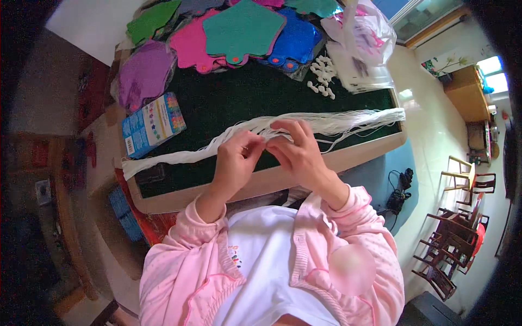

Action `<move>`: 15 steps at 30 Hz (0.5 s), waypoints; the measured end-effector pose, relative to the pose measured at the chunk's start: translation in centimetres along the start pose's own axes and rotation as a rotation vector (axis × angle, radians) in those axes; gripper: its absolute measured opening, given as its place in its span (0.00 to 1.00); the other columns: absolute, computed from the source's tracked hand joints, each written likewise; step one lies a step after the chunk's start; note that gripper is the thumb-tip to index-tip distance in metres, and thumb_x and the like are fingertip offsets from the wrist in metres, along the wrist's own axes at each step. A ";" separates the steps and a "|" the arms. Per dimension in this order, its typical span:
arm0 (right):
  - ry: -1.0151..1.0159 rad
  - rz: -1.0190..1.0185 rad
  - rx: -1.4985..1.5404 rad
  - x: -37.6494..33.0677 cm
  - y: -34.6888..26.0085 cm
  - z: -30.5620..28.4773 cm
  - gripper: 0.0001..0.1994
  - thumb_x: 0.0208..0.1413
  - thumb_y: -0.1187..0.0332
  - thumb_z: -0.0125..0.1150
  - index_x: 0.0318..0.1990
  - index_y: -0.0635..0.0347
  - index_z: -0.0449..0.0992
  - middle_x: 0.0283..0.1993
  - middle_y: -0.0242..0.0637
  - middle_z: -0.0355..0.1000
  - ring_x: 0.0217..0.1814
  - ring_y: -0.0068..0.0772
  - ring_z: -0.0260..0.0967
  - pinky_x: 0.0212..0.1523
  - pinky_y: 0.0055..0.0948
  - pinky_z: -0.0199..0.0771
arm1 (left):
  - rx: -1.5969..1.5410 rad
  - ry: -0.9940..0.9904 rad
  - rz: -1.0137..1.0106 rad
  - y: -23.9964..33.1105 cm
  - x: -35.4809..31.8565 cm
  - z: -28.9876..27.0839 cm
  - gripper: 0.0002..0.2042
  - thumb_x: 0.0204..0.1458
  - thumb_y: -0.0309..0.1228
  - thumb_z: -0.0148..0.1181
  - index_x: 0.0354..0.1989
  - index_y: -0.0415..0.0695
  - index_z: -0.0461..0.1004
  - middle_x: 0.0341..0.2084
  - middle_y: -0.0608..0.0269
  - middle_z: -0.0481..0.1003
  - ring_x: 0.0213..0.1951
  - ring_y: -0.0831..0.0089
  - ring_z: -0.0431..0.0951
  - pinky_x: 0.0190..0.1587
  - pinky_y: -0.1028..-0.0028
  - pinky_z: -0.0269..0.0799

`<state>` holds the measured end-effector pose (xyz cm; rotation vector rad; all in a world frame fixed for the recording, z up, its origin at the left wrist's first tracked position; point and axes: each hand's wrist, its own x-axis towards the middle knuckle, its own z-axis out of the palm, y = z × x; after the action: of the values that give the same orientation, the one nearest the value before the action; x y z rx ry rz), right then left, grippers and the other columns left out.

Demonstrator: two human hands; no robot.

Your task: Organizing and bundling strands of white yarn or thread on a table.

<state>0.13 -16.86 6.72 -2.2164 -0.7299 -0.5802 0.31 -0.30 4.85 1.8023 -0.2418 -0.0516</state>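
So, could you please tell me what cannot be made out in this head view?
- Which strand of the white string bundle the left hand and right hand pinch: fingers hide it.
- Small white pieces: too small to identify.
- Plastic bag contents: blurred.
- Coloured felt shapes: cut off by the top edge.

Green-topped table (239, 98) bears white strings (348, 120), felt stars (244, 30), box (152, 124).

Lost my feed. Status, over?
Left hand and right hand both pinching white string bundle. Bundle lies across green tabletop. Nothing blocking.
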 end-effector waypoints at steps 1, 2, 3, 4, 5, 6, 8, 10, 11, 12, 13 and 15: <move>0.000 0.002 -0.001 -0.4 0.3 0.1 0.08 0.40 0.77 0.62 0.29 0.60 0.71 0.35 0.38 0.69 0.37 0.42 0.66 0.39 0.33 0.65 | 0.311 -0.035 0.246 -0.1 0.1 -0.3 0.03 0.45 0.21 0.59 0.30 0.39 0.73 0.24 0.60 0.74 0.26 0.71 0.74 0.28 0.73 0.70; -0.125 0.138 0.149 -0.9 0.8 0.0 0.07 0.40 0.77 0.62 0.29 0.61 0.71 0.34 0.39 0.69 0.36 0.42 0.67 0.38 0.32 0.67 | 0.310 -0.035 0.248 -0.2 0.3 -0.6 0.03 0.45 0.21 0.59 0.30 0.39 0.73 0.24 0.60 0.74 0.26 0.71 0.74 0.28 0.73 0.70; -0.250 0.274 0.299 -1.3 1.2 -0.2 0.06 0.41 0.77 0.62 0.28 0.61 0.72 0.33 0.40 0.69 0.35 0.41 0.68 0.36 0.30 0.68 | 0.397 -0.095 0.391 -0.3 0.5 -0.9 0.05 0.43 0.21 0.61 0.30 0.39 0.73 0.26 0.59 0.74 0.28 0.68 0.74 0.29 0.72 0.70; -0.250 0.274 0.297 -1.3 1.4 -0.4 0.06 0.41 0.77 0.62 0.28 0.61 0.72 0.33 0.40 0.69 0.35 0.41 0.68 0.36 0.30 0.68 | 0.484 -0.156 0.535 -0.3 0.6 -1.0 0.08 0.41 0.22 0.62 0.31 0.40 0.74 0.27 0.59 0.74 0.30 0.64 0.75 0.31 0.70 0.70; -0.277 0.316 0.356 -1.2 1.6 -0.6 0.06 0.41 0.79 0.61 0.28 0.62 0.72 0.32 0.39 0.70 0.34 0.39 0.69 0.34 0.28 0.68 | 0.485 -0.154 0.534 -0.4 0.5 -0.9 0.08 0.41 0.22 0.62 0.31 0.40 0.74 0.27 0.59 0.74 0.30 0.64 0.75 0.31 0.70 0.70; -0.305 0.358 0.414 -1.1 2.0 -0.8 0.05 0.41 0.80 0.60 0.28 0.63 0.72 0.31 0.39 0.70 0.32 0.37 0.70 0.32 0.26 0.69 | 0.463 -0.136 0.509 -0.6 0.4 -0.6 0.08 0.41 0.22 0.62 0.32 0.40 0.74 0.28 0.59 0.74 0.31 0.63 0.75 0.32 0.70 0.71; -0.213 0.360 0.354 -0.9 4.4 -1.7 0.05 0.42 0.81 0.60 0.28 0.63 0.72 0.30 0.38 0.71 0.31 0.33 0.70 0.32 0.25 0.69 | 0.440 -0.119 0.485 -0.3 0.4 -0.1 0.09 0.41 0.23 0.63 0.33 0.41 0.74 0.29 0.59 0.74 0.32 0.61 0.75 0.33 0.70 0.71; 0.056 0.413 0.135 -0.1 8.0 -2.9 0.06 0.43 0.82 0.58 0.30 0.63 0.73 0.26 0.34 0.72 0.29 0.26 0.70 0.31 0.23 0.69 | 0.405 -0.001 0.426 0.7 0.4 0.3 0.10 0.41 0.22 0.62 0.34 0.41 0.75 0.31 0.58 0.74 0.35 0.60 0.75 0.36 0.69 0.71; 0.176 0.503 -0.002 0.4 10.5 -3.7 0.07 0.43 0.80 0.59 0.33 0.62 0.74 0.24 0.36 0.72 0.28 0.25 0.70 0.30 0.23 0.69 | 0.406 0.000 0.426 0.7 0.3 0.2 0.10 0.41 0.22 0.62 0.34 0.41 0.75 0.31 0.58 0.74 0.35 0.60 0.75 0.36 0.69 0.71; 0.206 0.527 -0.113 -0.1 13.9 -4.5 0.06 0.44 0.78 0.59 0.33 0.62 0.74 0.25 0.38 0.72 0.28 0.28 0.71 0.31 0.24 0.69 | 0.426 -0.026 0.413 0.6 0.3 0.1 0.10 0.41 0.22 0.62 0.34 0.41 0.75 0.32 0.58 0.74 0.35 0.61 0.75 0.38 0.69 0.71; 0.235 0.552 -0.226 -1.2 16.9 -4.9 0.05 0.45 0.76 0.58 0.33 0.62 0.74 0.26 0.41 0.73 0.29 0.32 0.72 0.31 0.26 0.70 | 0.444 -0.053 0.400 0.4 0.4 0.0 0.10 0.41 0.22 0.62 0.35 0.42 0.75 0.32 0.58 0.74 0.36 0.61 0.75 0.39 0.69 0.71; 0.156 0.528 -0.353 -2.9 19.5 -4.6 0.05 0.46 0.74 0.58 0.32 0.62 0.75 0.27 0.42 0.73 0.30 0.37 0.72 0.32 0.28 0.70 | 0.446 -0.068 0.408 -0.4 0.4 -0.1 0.10 0.42 0.23 0.61 0.35 0.43 0.75 0.31 0.59 0.74 0.35 0.62 0.75 0.38 0.69 0.71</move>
<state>9.82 -32.57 -1.60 -2.5112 0.0576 -0.6318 0.73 -0.22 4.56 2.1583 -0.7106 0.2484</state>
